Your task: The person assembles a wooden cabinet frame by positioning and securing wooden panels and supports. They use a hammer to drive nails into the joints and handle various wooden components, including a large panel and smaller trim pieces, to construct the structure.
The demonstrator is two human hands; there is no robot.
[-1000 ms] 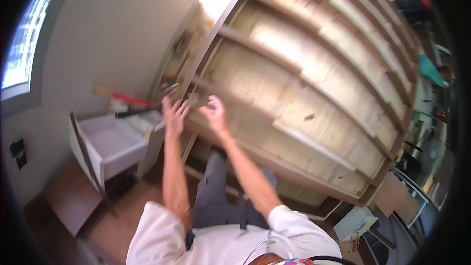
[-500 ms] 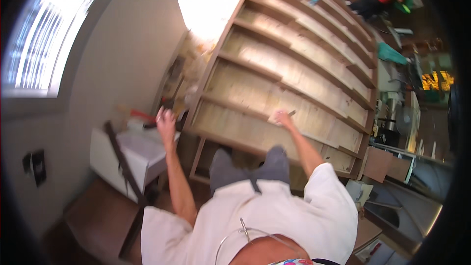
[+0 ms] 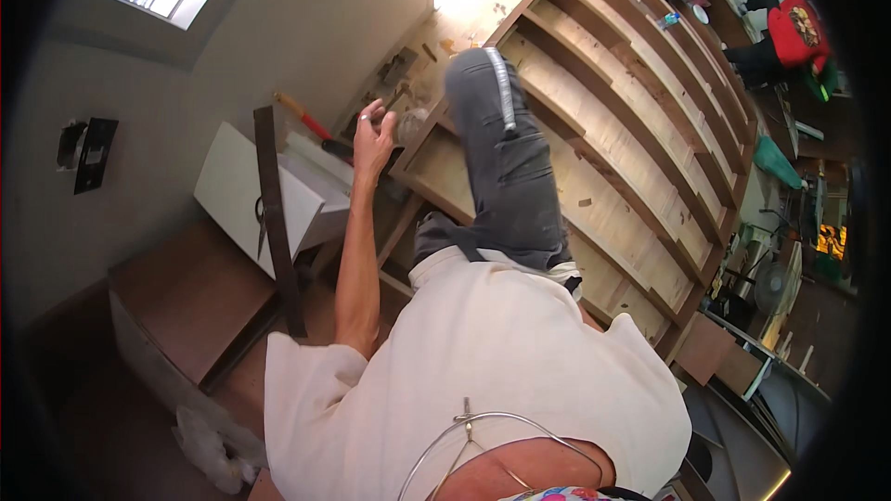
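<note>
A large brown wooden frame (image 3: 640, 160), divided by slats into long compartments with pale backing, slants across the middle and right, and the wearer's grey-trousered leg (image 3: 510, 167) reaches over its near end. Just beside its left corner is the left hand (image 3: 374, 136), its grip loosely open, fingers bent and apart. The right hand is out of view, so its grip cannot be told. Farther left, a dark strip (image 3: 276, 223) crosses a white drawer (image 3: 246, 186). At upper right is another person in a red top (image 3: 795, 32)
</note>
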